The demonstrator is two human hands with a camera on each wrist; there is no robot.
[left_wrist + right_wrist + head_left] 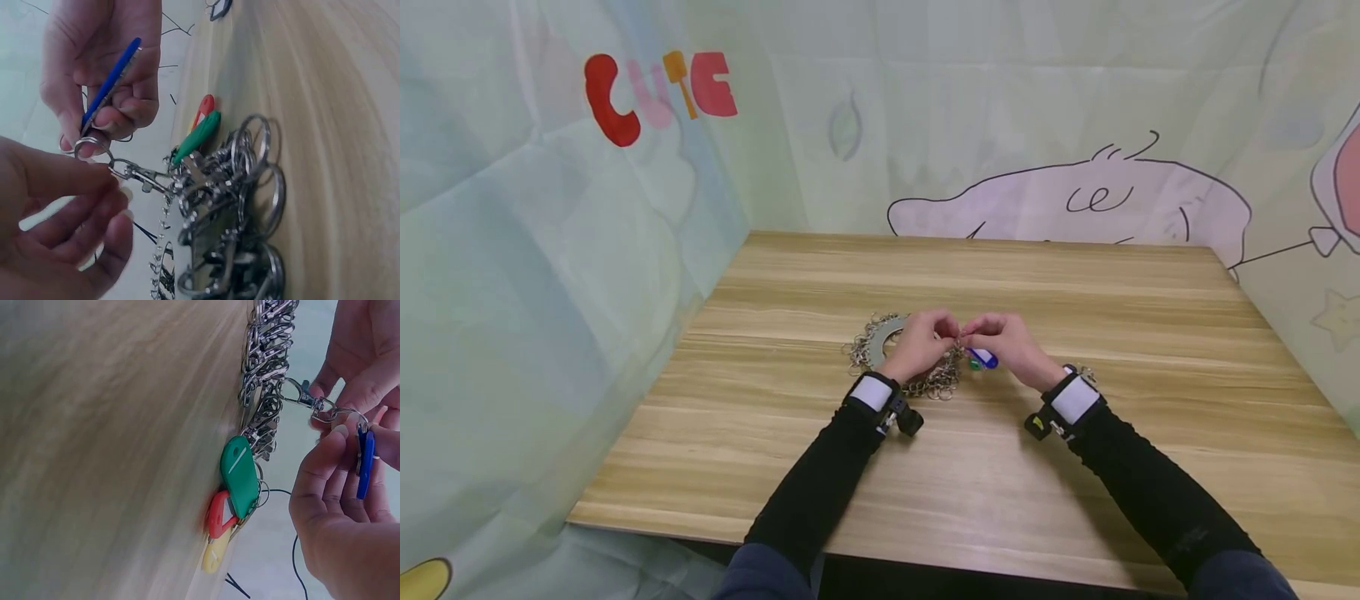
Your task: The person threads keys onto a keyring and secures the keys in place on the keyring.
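Note:
A flat grey ring (pixel 877 343) hung all round with metal swivel clasps (pixel 938 385) lies on the table. Beside it, my left hand (pixel 922 342) pinches a split ring (pixel 94 150) between thumb and finger; a swivel clasp (pixel 306 398) links that ring to the bunch. Facing it, my right hand (pixel 1011 346) holds a blue key tag (pixel 366 464) at the same split ring, with the tag hanging edge-on. Under the hands, green (pixel 240 478), red (pixel 220 514) and yellow (pixel 215 553) key tags lie together at the clasps' edge.
The wood-grain table (pixel 737 433) spreads out around the hands. Printed cloth (pixel 820 150) hangs behind it and along the left side. A black camera (pixel 910 421) sits on my left wrist, another camera (pixel 1038 426) on my right.

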